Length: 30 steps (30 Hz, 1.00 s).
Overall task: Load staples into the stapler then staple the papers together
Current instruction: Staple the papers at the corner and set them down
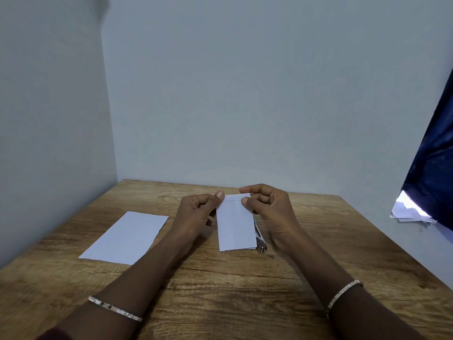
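Both hands hold up a narrow folded white paper (234, 224) above the wooden table (245, 290). My left hand (196, 212) pinches its upper left corner, my right hand (267, 207) pinches its upper right corner. A faint dashed line of staples runs across the paper's top between my thumbs. Behind the paper's right edge lies the stapler (259, 241), mostly hidden, with only its metal and dark end showing on the table. A second white sheet (127, 238) lies flat on the table to the left.
Grey walls close the table in at the left and the back. A dark blue curtain (431, 153) hangs at the right, with a small pile of white papers (409, 212) under it beyond the table's right edge.
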Available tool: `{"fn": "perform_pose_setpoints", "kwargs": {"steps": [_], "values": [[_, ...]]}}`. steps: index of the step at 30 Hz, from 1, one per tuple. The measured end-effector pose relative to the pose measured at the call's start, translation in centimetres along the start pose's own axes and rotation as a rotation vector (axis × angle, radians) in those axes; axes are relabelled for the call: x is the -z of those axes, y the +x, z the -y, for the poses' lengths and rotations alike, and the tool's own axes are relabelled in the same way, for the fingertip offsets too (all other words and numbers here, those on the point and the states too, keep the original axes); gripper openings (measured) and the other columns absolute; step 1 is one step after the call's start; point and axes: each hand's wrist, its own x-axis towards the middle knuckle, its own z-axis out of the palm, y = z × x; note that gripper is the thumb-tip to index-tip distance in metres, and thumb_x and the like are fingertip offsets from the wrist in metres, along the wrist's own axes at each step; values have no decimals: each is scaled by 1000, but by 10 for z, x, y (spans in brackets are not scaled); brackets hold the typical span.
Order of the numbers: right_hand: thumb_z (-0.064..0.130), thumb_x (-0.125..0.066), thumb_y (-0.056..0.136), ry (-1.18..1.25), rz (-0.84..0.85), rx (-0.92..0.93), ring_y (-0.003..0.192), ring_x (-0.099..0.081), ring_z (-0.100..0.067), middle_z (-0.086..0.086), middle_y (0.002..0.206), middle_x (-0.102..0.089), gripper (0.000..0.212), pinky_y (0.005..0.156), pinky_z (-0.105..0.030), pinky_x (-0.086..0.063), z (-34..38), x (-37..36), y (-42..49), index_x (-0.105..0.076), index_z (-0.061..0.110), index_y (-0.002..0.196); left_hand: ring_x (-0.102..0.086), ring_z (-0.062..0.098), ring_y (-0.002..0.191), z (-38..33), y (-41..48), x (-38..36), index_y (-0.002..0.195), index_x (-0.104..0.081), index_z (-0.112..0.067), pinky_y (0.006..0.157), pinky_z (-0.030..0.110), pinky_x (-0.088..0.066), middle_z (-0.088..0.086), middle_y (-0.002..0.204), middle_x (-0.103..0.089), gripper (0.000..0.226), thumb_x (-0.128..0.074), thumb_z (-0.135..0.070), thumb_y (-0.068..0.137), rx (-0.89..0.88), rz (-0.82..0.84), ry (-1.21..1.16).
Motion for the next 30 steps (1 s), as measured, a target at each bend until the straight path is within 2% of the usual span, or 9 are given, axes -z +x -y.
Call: {"fn": "perform_pose_setpoints", "kwargs": {"steps": [4, 8, 11, 14, 18, 21, 26, 30], "values": [[1, -70, 88, 5, -29, -8, 83, -75, -20, -16, 90, -77, 17, 58, -25, -54, 1, 1, 0, -76, 14, 97, -57, 10, 59, 4, 5, 3, 73, -74, -11, 56, 22, -47, -3, 64, -68, 28, -73, -33, 91, 6, -35, -28], [1, -71, 88, -4, -41, -13, 82, -75, -18, -13, 84, -77, 16, 58, -24, -55, 1, 2, -1, -75, 13, 98, -62, 8, 64, 7, 8, 6, 84, -76, -8, 57, 23, -50, -3, 71, -72, 20, -76, -28, 88, -5, -59, -16], [1, -71, 88, -5, -36, -10, 82, -75, -21, -21, 89, -76, 16, 61, -28, -55, 1, 1, -1, -75, 12, 99, -62, 6, 63, 9, 9, 6, 82, -76, -9, 57, 21, -50, -1, 71, -72, 16, -77, -25, 87, -14, -75, -32], [2, -73, 87, 7, -26, -10, 83, -75, -26, -23, 88, -74, 15, 63, -32, -56, 0, 0, -1, -76, 12, 99, -64, 9, 67, 9, 8, 8, 81, -76, -9, 62, 25, -50, 6, 76, -75, 16, -77, -24, 87, -28, -97, -25], [4, -75, 86, 4, -12, -4, 88, -77, -30, -15, 82, -77, 15, 71, -39, -58, -1, -1, -2, -76, 12, 99, -64, 8, 64, 9, 9, 9, 79, -75, -10, 63, 27, -51, 7, 76, -75, 16, -78, -23, 86, -30, -139, 7], [4, -75, 87, -10, -23, -8, 90, -77, -32, -16, 84, -78, 15, 75, -44, -58, -1, -1, -2, -75, 12, 99, -64, 8, 63, 9, 10, 8, 80, -74, -8, 60, 27, -51, 9, 77, -76, 18, -78, -25, 86, -27, -151, 20], [3, -73, 87, 5, -41, -19, 88, -77, -30, -18, 86, -78, 14, 62, -33, -58, 3, 1, -4, -75, 12, 98, -65, 11, 69, 7, 7, 7, 88, -77, -10, 62, 27, -53, 8, 83, -78, 21, -78, -31, 86, -10, -72, -34], [4, -70, 90, -36, -27, -9, 83, -76, -31, -20, 82, -76, 15, 68, -38, -58, 0, -3, -4, -75, 14, 99, -75, 19, 79, 8, 5, 6, 94, -77, -9, 60, 27, -56, 9, 90, -80, 22, -77, -30, 87, 1, 19, -42]]}}
